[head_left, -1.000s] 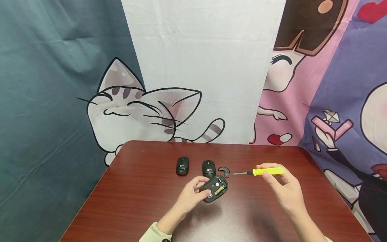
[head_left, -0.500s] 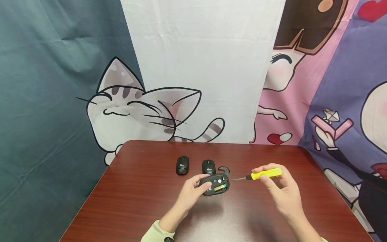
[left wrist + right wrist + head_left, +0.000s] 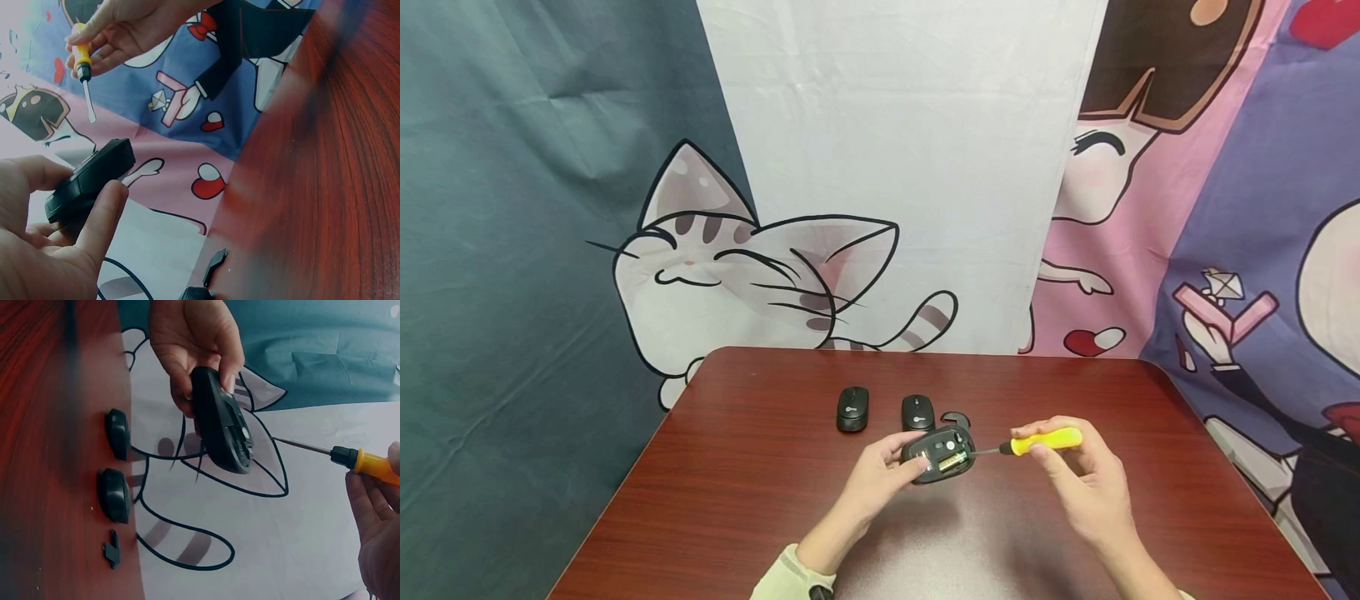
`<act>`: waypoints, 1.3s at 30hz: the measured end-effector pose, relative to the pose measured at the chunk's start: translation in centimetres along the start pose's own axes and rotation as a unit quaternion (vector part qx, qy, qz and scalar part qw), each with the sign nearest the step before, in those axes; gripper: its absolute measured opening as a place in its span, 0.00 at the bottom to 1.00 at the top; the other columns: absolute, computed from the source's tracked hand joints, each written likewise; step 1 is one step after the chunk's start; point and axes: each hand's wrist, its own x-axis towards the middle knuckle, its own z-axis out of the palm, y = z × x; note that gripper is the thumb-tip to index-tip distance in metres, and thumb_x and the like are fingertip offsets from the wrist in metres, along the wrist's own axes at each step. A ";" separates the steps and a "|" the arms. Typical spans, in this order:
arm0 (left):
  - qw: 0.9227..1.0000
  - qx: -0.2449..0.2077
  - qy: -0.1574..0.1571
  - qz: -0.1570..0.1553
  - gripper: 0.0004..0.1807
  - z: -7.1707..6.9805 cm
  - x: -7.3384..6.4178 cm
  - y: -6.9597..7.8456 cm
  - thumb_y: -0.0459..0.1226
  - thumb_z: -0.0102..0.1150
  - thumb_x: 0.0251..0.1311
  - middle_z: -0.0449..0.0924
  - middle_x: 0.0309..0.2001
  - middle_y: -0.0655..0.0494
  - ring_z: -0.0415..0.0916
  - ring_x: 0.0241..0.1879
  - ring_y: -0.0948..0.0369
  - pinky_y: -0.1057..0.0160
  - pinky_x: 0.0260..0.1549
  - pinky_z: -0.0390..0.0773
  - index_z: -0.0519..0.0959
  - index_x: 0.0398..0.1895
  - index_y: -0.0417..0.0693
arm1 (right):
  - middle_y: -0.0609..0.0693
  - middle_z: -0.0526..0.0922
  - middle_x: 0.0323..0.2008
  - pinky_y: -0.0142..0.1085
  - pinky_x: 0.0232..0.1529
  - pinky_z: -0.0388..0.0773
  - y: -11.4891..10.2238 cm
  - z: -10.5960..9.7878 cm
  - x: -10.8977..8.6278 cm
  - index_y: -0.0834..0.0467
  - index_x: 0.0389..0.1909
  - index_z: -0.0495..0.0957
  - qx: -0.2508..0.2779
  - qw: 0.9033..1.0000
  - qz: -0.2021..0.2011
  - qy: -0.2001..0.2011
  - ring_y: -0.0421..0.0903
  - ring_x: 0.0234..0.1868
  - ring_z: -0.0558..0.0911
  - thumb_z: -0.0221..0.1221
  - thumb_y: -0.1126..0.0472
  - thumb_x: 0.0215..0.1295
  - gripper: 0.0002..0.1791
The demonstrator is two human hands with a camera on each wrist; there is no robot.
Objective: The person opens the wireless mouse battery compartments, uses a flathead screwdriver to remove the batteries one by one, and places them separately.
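Observation:
My left hand (image 3: 877, 479) grips a black computer mouse (image 3: 938, 469) above the table, its underside turned up. The battery bay of that mouse is uncovered, and a green-and-gold battery (image 3: 953, 461) lies in it. In my right hand (image 3: 1086, 483) a screwdriver with a yellow handle (image 3: 1054, 440) is pinched between thumb and fingers. Its thin metal shaft points left, the tip overlapping the mouse's right edge in the head view. In the right wrist view the screwdriver shaft (image 3: 303, 445) stands apart from the mouse. The left wrist view also shows a gap between tip and mouse (image 3: 94, 178).
Two more black mice stand upright on the red-brown table (image 3: 737, 492): one mouse (image 3: 852, 409) at the left, another mouse (image 3: 917, 412) just behind the held one. Beside the latter lies a curved black cover (image 3: 956, 418), partly hidden. A printed cloth (image 3: 910, 167) hangs behind the table.
The held mouse has turned, its underside now facing up toward the head camera, and shifted slightly right. My right hand has brought the screwdriver left and a little down, closer to the mouse.

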 end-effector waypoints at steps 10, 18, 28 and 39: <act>1.000 0.006 0.011 0.001 0.24 0.1 0.0 0.3 0.36 0.64 0.64 0.86 0.49 0.42 0.82 0.37 0.64 0.68 0.33 0.84 0.77 0.63 0.38 | 0.53 0.89 0.42 0.21 0.45 0.82 0.4 0.6 -0.4 0.68 0.48 0.77 -0.065 0.997 -0.030 0.006 0.37 0.46 0.86 0.65 0.87 0.49 0.24; 1.000 0.001 0.000 0.005 0.23 0.2 -0.1 0.4 0.36 0.63 0.65 0.86 0.49 0.43 0.83 0.38 0.64 0.64 0.36 0.87 0.77 0.63 0.38 | 0.54 0.88 0.42 0.22 0.46 0.83 0.6 0.9 -0.6 0.68 0.46 0.78 -0.071 0.996 -0.061 0.005 0.37 0.46 0.86 0.66 0.86 0.47 0.24; 1.000 -0.021 -0.009 0.008 0.25 0.3 0.0 0.6 0.36 0.62 0.66 0.85 0.50 0.40 0.85 0.41 0.62 0.51 0.44 0.88 0.75 0.63 0.34 | 0.53 0.89 0.40 0.20 0.52 0.79 0.3 1.8 -0.8 0.68 0.42 0.81 -0.105 0.984 -0.141 0.015 0.34 0.45 0.85 0.69 0.56 0.64 0.18; 1.000 0.007 -0.002 0.006 0.23 0.5 -0.2 1.1 0.37 0.64 0.67 0.84 0.52 0.42 0.83 0.40 0.62 0.52 0.42 0.89 0.77 0.63 0.37 | 0.58 0.87 0.36 0.21 0.55 0.78 -1.0 3.6 -0.1 0.71 0.35 0.81 -0.121 0.954 -0.273 0.025 0.43 0.40 0.87 0.64 0.55 0.69 0.19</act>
